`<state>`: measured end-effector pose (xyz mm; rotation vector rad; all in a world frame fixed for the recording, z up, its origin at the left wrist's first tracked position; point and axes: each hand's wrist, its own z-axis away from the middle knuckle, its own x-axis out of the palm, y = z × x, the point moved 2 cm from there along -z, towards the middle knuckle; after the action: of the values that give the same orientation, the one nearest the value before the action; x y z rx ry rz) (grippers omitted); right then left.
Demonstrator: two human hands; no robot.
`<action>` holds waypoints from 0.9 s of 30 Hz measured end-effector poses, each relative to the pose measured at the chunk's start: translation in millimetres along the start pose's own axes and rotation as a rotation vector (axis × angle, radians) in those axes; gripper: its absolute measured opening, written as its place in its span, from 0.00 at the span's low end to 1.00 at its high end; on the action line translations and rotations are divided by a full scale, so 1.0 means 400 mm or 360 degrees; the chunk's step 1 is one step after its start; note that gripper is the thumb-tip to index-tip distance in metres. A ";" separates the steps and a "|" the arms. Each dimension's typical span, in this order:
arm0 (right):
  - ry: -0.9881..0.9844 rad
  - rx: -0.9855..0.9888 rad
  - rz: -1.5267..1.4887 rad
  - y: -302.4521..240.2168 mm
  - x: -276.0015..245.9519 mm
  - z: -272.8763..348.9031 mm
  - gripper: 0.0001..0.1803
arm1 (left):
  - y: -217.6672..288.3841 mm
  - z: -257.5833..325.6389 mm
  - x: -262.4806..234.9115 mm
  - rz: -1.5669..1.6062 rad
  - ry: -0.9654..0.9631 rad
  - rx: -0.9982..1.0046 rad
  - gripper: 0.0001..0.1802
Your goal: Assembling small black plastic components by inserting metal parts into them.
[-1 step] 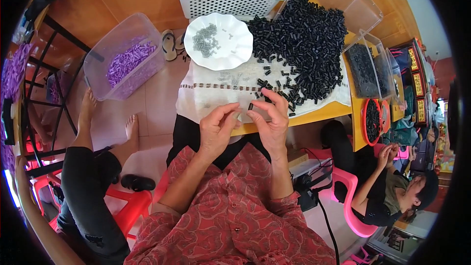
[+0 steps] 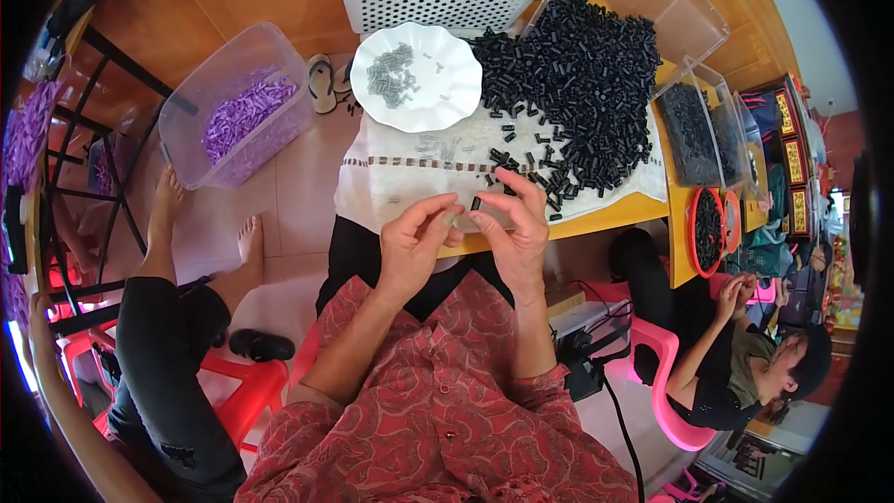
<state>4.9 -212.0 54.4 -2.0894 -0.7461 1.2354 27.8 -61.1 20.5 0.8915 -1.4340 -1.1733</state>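
A small black tube [image 2: 476, 204] is pinched between the thumb and index finger of my right hand [image 2: 513, 230], whose other fingers are raised. Close beside it, my left hand [image 2: 414, 237] pinches a small clear piece [image 2: 450, 220], mostly hidden by the fingertips. Both hands hover at the near edge of the white cloth [image 2: 410, 186]. Ahead on the cloth is a white scalloped plate [image 2: 428, 112] with many small clear pieces [image 2: 391, 76]. A big heap of black tubes [image 2: 582, 84] spreads to the right, with a few loose ones near my right fingers.
A white perforated basket [image 2: 438, 11] of black parts stands behind the plate. Clear bins [image 2: 689, 135] and a red bowl [image 2: 705, 231] sit at right. Leftward is a clear tub [image 2: 279, 144] of purple pieces. One person sits on each side, the right one on a pink chair [image 2: 666, 363].
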 end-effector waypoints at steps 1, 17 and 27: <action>-0.0026 0.0115 -0.0242 -0.006 0.000 0.000 0.15 | -0.006 -0.001 0.003 0.0388 -0.0072 -0.0261 0.13; -0.0170 0.0021 -0.0286 -0.052 0.016 -0.004 0.17 | -0.039 -0.003 -0.021 0.0860 -0.0210 -0.0380 0.17; -0.0092 -0.0041 -0.0194 -0.029 0.047 -0.028 0.11 | -0.029 -0.021 -0.057 0.0702 -0.0035 -0.0347 0.13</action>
<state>20.7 -193.1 56.4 -2.0044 -0.9061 1.2299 39.7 -44.0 3.5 0.3844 -1.3983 -0.9794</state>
